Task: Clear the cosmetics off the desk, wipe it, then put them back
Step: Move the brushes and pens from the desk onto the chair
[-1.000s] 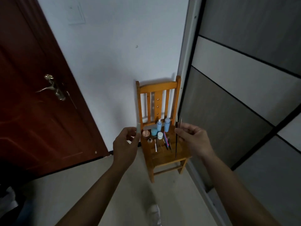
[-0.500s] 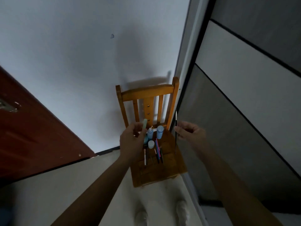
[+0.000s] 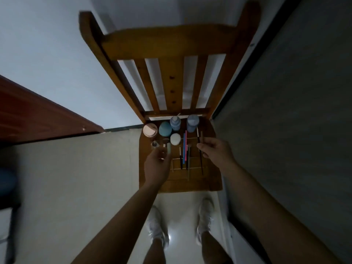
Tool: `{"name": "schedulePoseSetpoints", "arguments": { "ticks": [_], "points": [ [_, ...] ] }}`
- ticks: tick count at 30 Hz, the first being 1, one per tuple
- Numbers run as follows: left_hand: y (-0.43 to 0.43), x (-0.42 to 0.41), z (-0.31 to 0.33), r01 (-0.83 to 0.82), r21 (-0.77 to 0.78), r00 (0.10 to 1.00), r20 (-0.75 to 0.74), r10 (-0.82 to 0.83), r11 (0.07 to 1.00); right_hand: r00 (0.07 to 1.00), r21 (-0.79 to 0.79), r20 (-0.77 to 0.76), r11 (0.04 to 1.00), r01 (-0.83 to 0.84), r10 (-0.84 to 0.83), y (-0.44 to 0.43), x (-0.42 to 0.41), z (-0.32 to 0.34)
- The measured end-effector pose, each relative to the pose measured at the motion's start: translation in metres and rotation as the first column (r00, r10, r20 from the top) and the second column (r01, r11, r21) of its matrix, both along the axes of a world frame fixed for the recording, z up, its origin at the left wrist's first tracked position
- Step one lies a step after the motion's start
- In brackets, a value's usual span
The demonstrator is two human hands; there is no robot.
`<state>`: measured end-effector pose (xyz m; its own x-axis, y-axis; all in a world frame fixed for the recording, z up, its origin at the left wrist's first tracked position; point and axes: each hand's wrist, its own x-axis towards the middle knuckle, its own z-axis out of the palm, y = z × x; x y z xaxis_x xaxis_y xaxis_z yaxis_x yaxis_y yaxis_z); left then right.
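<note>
Our left hand [image 3: 157, 165] grips a pale tube [image 3: 168, 149] pointing up, and our right hand [image 3: 216, 152] pinches a thin dark brush [image 3: 198, 135] running up-down, pale end toward the frame's top.

Chair [image 3: 171, 42] is showing orange-brown wood. Bottles [image 3: 175, 122] are reading blue; jar [image 3: 165, 129] teal; lid [image 3: 150, 130] pink; cap [image 3: 175, 139] white. Pens [image 3: 186, 145] are showing pink and blue. Door [image 3: 38, 115] is showing red-brown; shoes [image 3: 156, 225] white.
</note>
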<state>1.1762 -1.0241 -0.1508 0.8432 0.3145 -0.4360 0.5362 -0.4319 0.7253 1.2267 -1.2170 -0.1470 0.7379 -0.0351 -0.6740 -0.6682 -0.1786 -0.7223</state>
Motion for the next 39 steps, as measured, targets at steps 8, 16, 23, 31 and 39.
{"name": "schedulePoseSetpoints", "arguments": {
  "ticks": [8, 16, 23, 31, 39],
  "points": [
    [-0.015, -0.024, -0.167, -0.069, 0.011, 0.978, -0.195, 0.07, 0.998, 0.987, -0.053, -0.161, 0.998, -0.015, 0.006, -0.002, -0.025, -0.179],
    [-0.019, -0.032, -0.208, -0.001, 0.064, 0.988, -0.154, 0.011, 0.998, 0.993, -0.217, -0.09, 0.972, -0.091, 0.072, 0.008, -0.041, -0.217],
    [0.008, -0.033, -0.142, 0.142, 0.244, 0.989, -0.002, -0.146, 0.959, 0.988, -0.339, 0.015, 0.93, -0.138, 0.152, 0.008, -0.029, -0.148],
    [0.07, -0.012, 0.096, 0.065, 0.63, 0.952, 0.194, -0.238, 0.774, 0.81, -0.511, 0.446, 0.851, -0.12, 0.381, 0.026, 0.001, 0.084],
    [0.157, -0.067, 0.304, -0.312, 0.769, 0.909, 0.413, -0.061, 0.558, 0.38, -0.556, 0.711, 0.804, -0.21, 0.591, 0.133, 0.024, 0.258]
  ]
}}
